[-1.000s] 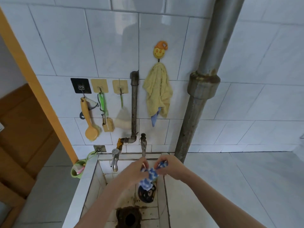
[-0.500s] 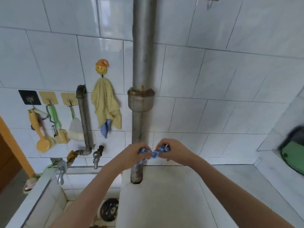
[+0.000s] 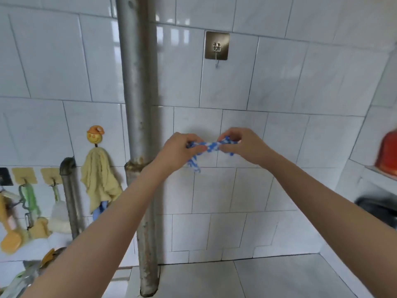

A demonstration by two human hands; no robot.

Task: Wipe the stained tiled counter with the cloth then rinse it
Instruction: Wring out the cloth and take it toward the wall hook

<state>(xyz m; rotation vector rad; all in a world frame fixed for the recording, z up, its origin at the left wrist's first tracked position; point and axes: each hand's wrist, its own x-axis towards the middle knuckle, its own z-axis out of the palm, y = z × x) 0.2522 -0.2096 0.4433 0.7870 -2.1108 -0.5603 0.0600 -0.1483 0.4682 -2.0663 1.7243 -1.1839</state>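
A blue-and-white checked cloth (image 3: 208, 147) is stretched in a twisted band between my two hands, held up in front of the white wall tiles. My left hand (image 3: 179, 149) grips its left end, where a loose tail hangs down. My right hand (image 3: 241, 145) pinches its right end. An empty metal wall hook (image 3: 217, 48) sits on the tiles above the cloth. The pale tiled counter (image 3: 247, 278) lies below my arms at the bottom of the view.
A thick grey vertical pipe (image 3: 138, 125) runs down to the counter left of my hands. A yellow towel (image 3: 100, 179) hangs from a smiley hook; brushes and a peeler (image 3: 29, 203) hang further left. A red object (image 3: 387, 155) sits on a shelf at the right edge.
My hands have left the sink, moved right and risen with the cloth held between them. The view has swung right and up, bringing the metal hook into sight.
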